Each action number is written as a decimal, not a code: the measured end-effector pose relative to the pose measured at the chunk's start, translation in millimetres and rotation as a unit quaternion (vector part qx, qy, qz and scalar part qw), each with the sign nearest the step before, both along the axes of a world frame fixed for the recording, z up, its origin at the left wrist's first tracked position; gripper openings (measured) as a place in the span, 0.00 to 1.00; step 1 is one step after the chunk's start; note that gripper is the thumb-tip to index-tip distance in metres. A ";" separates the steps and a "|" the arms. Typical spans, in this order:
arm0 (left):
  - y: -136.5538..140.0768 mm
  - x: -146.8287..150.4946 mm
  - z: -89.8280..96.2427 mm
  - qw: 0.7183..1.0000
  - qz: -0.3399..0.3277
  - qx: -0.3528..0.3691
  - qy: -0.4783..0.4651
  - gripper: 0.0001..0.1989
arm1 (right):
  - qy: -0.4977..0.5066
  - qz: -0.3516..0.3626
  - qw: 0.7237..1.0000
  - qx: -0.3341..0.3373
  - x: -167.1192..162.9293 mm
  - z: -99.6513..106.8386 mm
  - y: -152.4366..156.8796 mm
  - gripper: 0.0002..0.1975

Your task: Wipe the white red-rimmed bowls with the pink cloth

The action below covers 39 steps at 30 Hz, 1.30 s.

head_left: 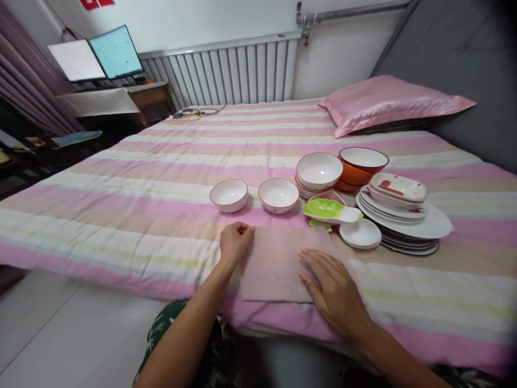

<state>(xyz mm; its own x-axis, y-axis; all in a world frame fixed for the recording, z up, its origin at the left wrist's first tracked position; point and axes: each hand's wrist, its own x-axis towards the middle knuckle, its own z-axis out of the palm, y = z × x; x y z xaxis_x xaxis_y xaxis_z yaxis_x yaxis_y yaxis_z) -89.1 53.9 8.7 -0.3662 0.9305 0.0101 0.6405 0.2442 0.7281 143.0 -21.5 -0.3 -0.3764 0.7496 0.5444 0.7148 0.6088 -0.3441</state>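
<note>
A flat pinkish-beige cloth or sheet [274, 269] lies on the bed in front of me. My left hand [236, 242] pinches its far left corner between thumb and fingers. Across its right part my right hand [333, 291] rests flat, fingers stretched out. Just beyond the sheet stand two white bowls with red rims, one on the left [229, 196] and one in the middle [278, 196]. A green leaf-shaped dish [329, 210] and a small white dish [360, 234] are close to the sheet's far right corner.
Red-rimmed bowls [319, 170] are stacked behind, beside orange bowls [355, 175]. A pile of plates [438, 223] with square dishes [398, 187] on top stands at right. Farther back are a pink pillow [396, 102], cables [196, 112] and a radiator [238, 73]. The bed's front edge is near me.
</note>
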 end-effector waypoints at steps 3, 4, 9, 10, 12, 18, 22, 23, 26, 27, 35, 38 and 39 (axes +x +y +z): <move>-2.0 -2.8 1.3 1.000 -0.001 0.015 -0.023 0.11 | -0.047 0.013 0.999 -0.004 -1.3 -4.6 -2.4 0.19; -2.7 -4.2 2.2 0.999 -0.003 0.018 -0.028 0.12 | -0.062 0.017 0.998 -0.007 -1.7 -5.8 -3.3 0.20; -3.6 -11.2 4.2 1.000 -0.005 0.012 -0.012 0.12 | -0.104 0.021 0.994 -0.025 -3.0 -12.3 -5.3 0.24; -3.0 -11.9 3.8 1.000 -0.005 0.008 0.001 0.11 | -0.107 0.019 0.994 -0.028 -3.2 -14.1 -5.4 0.25; -1.6 -11.7 3.6 1.000 0.001 0.001 0.030 0.09 | -0.115 0.014 0.993 -0.039 -3.3 -17.8 -5.9 0.26; -9.3 6.6 14.5 0.982 0.020 0.090 0.165 0.16 | -0.123 0.005 0.990 -0.074 -1.0 -10.6 -6.0 0.26; -31.2 34.6 8.8 0.945 -0.161 0.189 0.211 0.17 | -0.071 -0.044 0.993 -0.090 -9.3 15.1 5.1 0.25; -36.8 41.3 2.8 0.932 -0.214 0.191 0.220 0.20 | -0.060 -0.048 0.993 -0.093 -13.9 20.5 9.2 0.26; -48.6 54.2 -19.8 0.896 -0.320 0.167 0.260 0.26 | -0.052 0.012 0.992 -0.112 -28.8 25.1 21.0 0.30; -50.5 55.9 -26.7 0.885 -0.340 0.156 0.276 0.28 | -0.055 0.029 0.990 -0.126 -32.5 22.3 24.3 0.30; -47.8 56.3 -34.7 0.857 -0.336 0.150 0.361 0.28 | -0.096 -0.020 0.982 -0.163 -25.4 -15.1 40.3 0.31; -45.4 52.9 -29.4 0.857 -0.340 0.138 0.361 0.29 | -0.114 -0.059 0.976 -0.173 -21.3 -18.0 42.3 0.32; -44.5 50.6 -27.8 0.858 -0.342 0.130 0.361 0.31 | -0.121 -0.070 0.974 -0.176 -19.8 -18.4 42.6 0.32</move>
